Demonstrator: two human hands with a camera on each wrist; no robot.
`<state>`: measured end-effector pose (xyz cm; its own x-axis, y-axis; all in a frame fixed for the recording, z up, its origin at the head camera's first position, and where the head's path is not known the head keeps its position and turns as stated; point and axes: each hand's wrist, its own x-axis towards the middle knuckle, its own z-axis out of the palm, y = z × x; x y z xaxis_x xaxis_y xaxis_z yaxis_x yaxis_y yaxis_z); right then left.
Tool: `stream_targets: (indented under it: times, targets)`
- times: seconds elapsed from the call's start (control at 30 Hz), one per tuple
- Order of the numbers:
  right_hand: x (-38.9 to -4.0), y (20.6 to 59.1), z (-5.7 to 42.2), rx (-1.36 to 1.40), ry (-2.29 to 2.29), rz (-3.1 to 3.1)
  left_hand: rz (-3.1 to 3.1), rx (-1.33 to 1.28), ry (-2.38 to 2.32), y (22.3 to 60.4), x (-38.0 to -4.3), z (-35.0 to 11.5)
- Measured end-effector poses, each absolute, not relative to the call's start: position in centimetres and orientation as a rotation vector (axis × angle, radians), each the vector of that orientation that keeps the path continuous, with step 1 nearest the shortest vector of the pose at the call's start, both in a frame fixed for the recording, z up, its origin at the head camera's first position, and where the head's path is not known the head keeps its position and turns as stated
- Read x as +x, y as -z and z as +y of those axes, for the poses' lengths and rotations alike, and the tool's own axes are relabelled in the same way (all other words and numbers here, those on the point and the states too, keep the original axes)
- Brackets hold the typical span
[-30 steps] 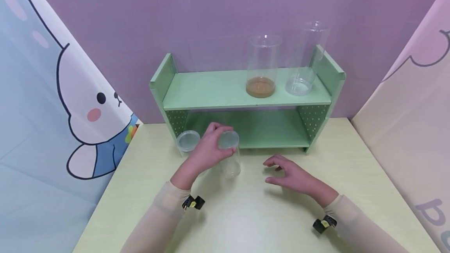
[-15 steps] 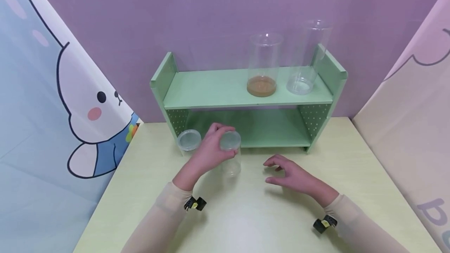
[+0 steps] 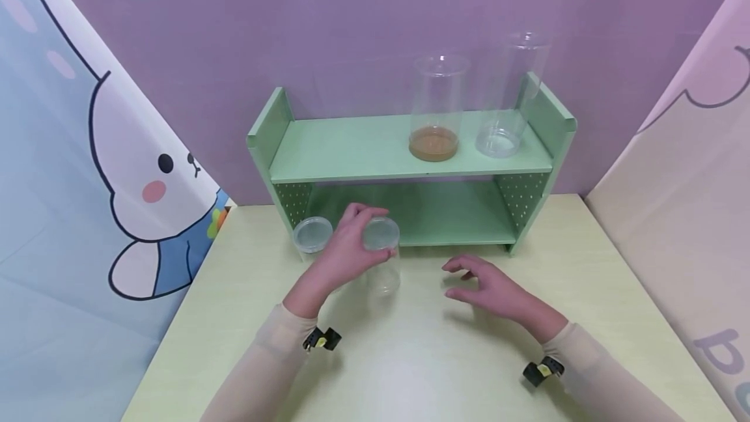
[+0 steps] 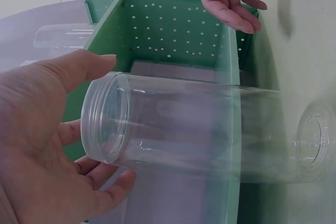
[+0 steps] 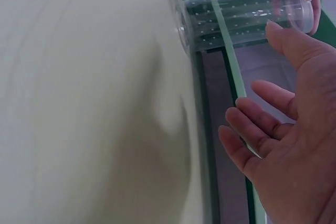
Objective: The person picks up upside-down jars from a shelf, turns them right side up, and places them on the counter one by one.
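Note:
A clear lidded jar stands upright on the table before the shelf. My left hand holds it around the lid, thumb on one side and fingers curved at the other. A second clear lidded jar stands just left of it, partly hidden behind that hand and wrist. My right hand hovers over the table to the right, holding nothing, its fingers loosely bent and thumb apart. In the right wrist view its palm faces the shelf side, apart from the held jar.
A green two-tier shelf stands behind both hands. On its upper board are a clear cylinder with a brown bottom and a taller clear cylinder near the right side panel. Its lower front edge lies close behind the held jar.
My right hand has drifted very slightly to the right. The left hand and its jar stay in place; the whole view shifts a little.

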<state>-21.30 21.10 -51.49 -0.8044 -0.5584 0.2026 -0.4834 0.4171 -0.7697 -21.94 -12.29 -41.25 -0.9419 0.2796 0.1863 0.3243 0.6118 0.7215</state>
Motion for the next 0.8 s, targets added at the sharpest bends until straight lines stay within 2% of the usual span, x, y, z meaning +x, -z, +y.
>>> stream_targets:
  times: [0.27, 0.57, 0.8]
  targets:
    - [-21.8, 50.1, 21.9, -0.889, 1.508, 2.764, -2.727, -0.533, 1.296, 40.9, -21.6, -12.5]
    - [-22.4, 47.5, 24.6, -0.699, 1.706, 2.977, -2.696, -0.544, 1.301, 40.8, -21.6, -12.4]
    - [-23.1, 45.1, 27.1, -0.412, 1.863, 3.223, -2.681, -0.562, 1.306, 40.7, -21.6, -12.4]
